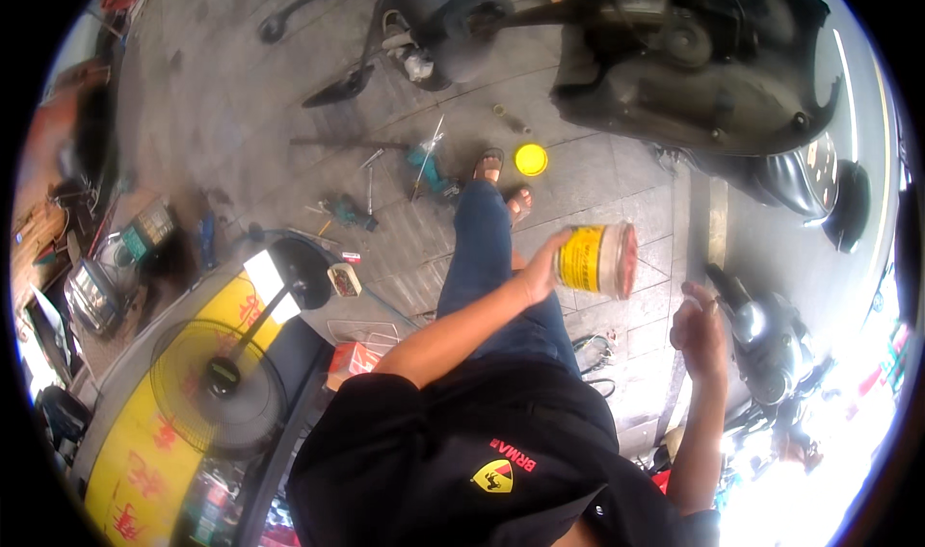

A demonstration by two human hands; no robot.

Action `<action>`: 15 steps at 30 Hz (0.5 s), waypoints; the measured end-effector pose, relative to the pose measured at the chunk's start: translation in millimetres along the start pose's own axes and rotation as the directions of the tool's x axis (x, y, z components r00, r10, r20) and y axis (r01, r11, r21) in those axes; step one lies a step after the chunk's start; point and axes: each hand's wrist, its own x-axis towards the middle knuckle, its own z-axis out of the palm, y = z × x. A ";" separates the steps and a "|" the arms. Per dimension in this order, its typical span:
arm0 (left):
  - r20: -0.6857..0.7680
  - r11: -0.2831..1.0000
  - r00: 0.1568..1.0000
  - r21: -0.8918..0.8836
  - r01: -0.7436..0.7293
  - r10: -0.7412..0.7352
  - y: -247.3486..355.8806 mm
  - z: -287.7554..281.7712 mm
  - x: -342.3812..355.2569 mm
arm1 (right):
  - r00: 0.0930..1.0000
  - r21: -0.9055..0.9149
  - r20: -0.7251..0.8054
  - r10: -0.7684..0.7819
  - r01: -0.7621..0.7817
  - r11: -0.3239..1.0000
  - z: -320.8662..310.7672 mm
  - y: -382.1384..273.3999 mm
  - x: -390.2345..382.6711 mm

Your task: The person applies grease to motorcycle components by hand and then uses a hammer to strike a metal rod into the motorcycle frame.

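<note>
Yellow-labelled clear cylindrical jar held above grey paved ground.
Teal-and-black tools and a round bright-yellow disc lie on the ground; a black caged fan stands at left. The left hand has its fingers wrapped round the jar, which looks reddish at its right end. Dark lettering marks the label. The right hand, apart, has curled fingers; whether they grip anything, I cannot tell.
</note>
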 end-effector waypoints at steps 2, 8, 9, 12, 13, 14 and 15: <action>-0.002 0.998 1.000 -0.051 -0.021 0.021 -19.6 6.0 -27.3 | 1.000 0.037 -0.024 0.006 -0.005 0.999 0.7 0.5 4.9; 0.126 0.945 0.985 -0.317 -0.073 0.118 -18.6 7.7 -93.9 | 0.990 -0.060 0.081 -0.113 0.118 0.991 42.5 -7.5 33.1; 0.135 0.938 0.983 -0.338 -0.073 0.125 -13.7 6.0 -98.3 | 0.986 -0.017 0.096 -0.137 0.139 0.990 47.7 -6.4 35.7; -0.006 0.919 0.994 -0.381 -0.105 0.111 7.6 -1.3 -118.1 | 0.983 0.121 0.153 -0.102 0.084 0.989 61.7 -3.4 33.0; -0.014 0.909 0.994 -0.403 -0.102 0.105 15.2 -4.6 -125.6 | 0.988 0.164 0.134 -0.076 0.053 0.985 64.7 -0.1 31.8; 0.002 0.937 0.988 -0.318 -0.145 0.154 21.9 -16.7 -132.5 | 0.976 0.190 0.200 -0.087 0.048 0.981 67.4 0.4 36.4; 0.017 0.953 0.979 -0.231 -0.195 0.205 28.7 -28.6 -140.2 | 0.985 0.270 0.167 -0.049 0.002 0.963 79.6 -0.6 38.7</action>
